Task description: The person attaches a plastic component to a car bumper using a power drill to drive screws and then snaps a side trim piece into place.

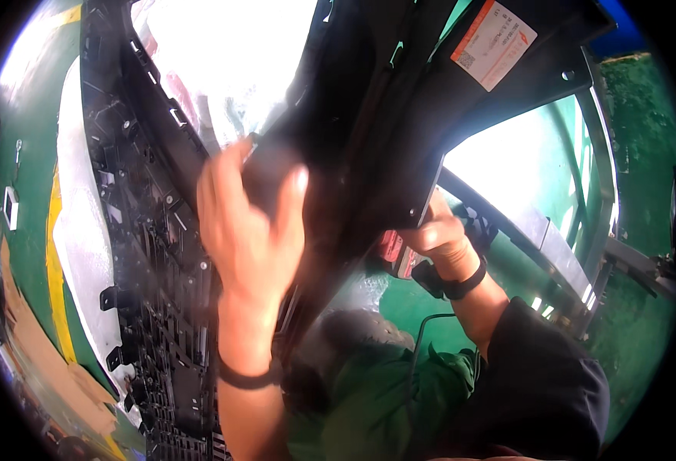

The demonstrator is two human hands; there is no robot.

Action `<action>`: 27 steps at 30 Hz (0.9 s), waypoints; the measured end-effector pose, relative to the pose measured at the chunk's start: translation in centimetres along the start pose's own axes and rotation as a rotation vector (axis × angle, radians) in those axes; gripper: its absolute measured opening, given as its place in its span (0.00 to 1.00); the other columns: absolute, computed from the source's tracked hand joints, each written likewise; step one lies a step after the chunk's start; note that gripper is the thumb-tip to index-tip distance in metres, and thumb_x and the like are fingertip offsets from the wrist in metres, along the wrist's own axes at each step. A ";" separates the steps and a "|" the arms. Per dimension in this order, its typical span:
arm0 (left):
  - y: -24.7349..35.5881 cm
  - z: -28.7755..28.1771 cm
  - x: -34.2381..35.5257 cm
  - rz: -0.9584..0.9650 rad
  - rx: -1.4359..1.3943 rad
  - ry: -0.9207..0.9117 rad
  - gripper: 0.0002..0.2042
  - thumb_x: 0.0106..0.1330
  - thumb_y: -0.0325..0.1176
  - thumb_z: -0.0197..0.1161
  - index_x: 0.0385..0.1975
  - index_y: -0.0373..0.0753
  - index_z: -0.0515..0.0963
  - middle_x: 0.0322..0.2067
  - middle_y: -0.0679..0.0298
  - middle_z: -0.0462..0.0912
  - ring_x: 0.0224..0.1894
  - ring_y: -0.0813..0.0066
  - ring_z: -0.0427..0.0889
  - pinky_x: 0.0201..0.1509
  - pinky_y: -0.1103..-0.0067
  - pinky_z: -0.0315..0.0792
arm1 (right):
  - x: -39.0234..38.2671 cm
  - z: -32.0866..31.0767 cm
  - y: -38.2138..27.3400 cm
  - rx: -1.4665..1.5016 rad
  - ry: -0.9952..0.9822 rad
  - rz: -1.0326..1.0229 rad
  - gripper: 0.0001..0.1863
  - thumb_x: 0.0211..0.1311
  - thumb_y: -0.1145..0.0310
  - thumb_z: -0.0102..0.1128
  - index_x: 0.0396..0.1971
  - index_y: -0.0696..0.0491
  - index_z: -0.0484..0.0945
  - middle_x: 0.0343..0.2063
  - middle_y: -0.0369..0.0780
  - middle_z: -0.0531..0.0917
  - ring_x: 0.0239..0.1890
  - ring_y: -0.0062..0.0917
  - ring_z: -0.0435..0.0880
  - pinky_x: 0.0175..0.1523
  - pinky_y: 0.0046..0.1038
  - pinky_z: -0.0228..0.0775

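Observation:
A large black plastic car-body part (369,92) spans the view, with an orange and white label (493,44) at its upper right and a slotted, ribbed black section (161,307) down the left. My left hand (250,223) lies against the part near its inner edge, thumb apart from the fingers. Below the part's right edge, my right hand (438,234) grips a red and black tool (395,250), probably a power tool, mostly hidden by the part and hand.
A metal stand (553,246) supports things at the right. The green floor (634,346) has a yellow line (60,276). White foam wrap (81,230) and brown cardboard (46,346) are at the left. A dark cable (422,330) hangs by my right forearm.

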State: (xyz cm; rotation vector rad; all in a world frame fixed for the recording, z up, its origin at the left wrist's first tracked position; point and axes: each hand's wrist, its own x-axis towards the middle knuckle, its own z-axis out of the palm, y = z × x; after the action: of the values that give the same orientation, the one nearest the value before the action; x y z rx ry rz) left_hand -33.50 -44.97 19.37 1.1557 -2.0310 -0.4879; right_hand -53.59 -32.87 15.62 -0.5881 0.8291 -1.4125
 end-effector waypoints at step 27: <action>3.7 -0.1 6.0 -0.215 -0.158 -0.250 0.18 0.65 0.51 0.67 0.41 0.42 0.86 0.32 0.54 0.88 0.37 0.52 0.87 0.44 0.69 0.76 | 5.0 2.3 -5.0 -0.361 0.148 -0.424 0.28 0.61 0.46 0.72 0.40 0.59 0.79 0.23 0.26 0.72 0.25 0.10 0.65 0.29 0.18 0.55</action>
State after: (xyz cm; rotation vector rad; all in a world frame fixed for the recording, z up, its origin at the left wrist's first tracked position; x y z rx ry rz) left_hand -37.47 -48.19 24.23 1.2733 -2.0407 -0.9235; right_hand -55.00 -38.61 20.22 -0.9876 1.1374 -1.7168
